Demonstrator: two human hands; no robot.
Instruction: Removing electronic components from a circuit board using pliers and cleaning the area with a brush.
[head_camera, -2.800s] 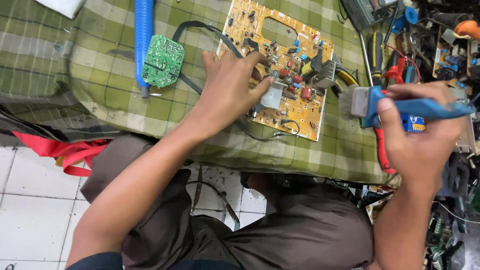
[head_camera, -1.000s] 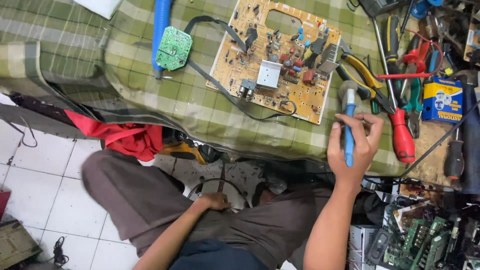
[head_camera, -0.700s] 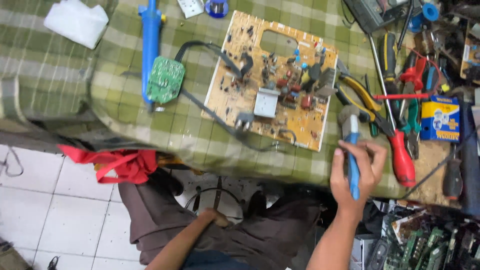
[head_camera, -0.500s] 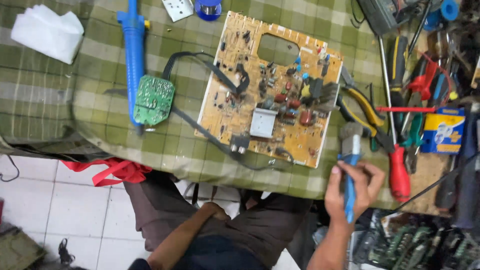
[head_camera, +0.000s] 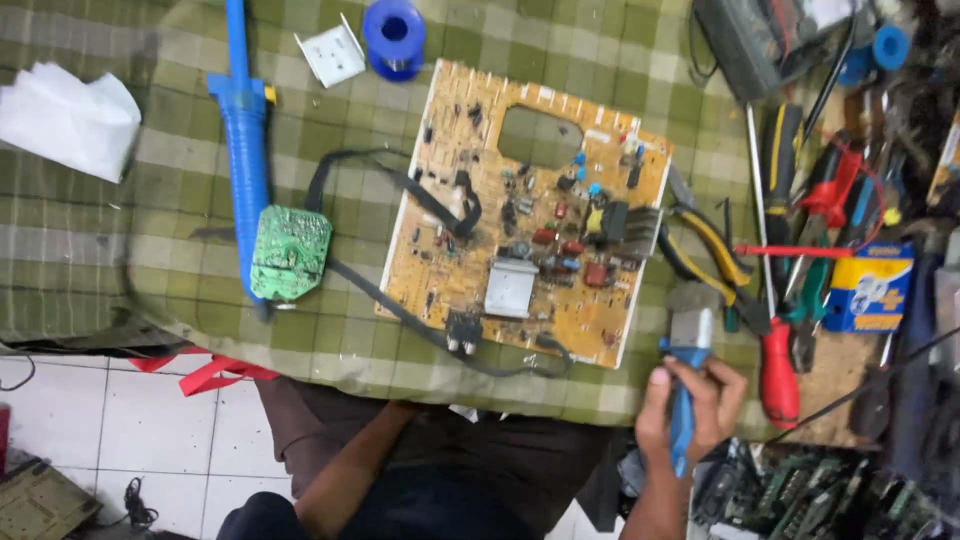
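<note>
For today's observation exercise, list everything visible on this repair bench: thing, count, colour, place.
Large circuit board: one, tan, centre of cloth.
Small circuit board: one, green, left of it.
Desoldering pump: one, blue, upper left.
Solder spool: one, blue, top.
Checked cloth: one, green, covering table.
White tissue: one, far left.
Screwdriver: one, red-handled, right.
Pliers: one, yellow-handled, right.
Small box: one, blue and yellow, right.
Brush: one, blue-handled, in right hand.
Right hand: gripping brush, table edge.
Left hand: hidden below table.
</note>
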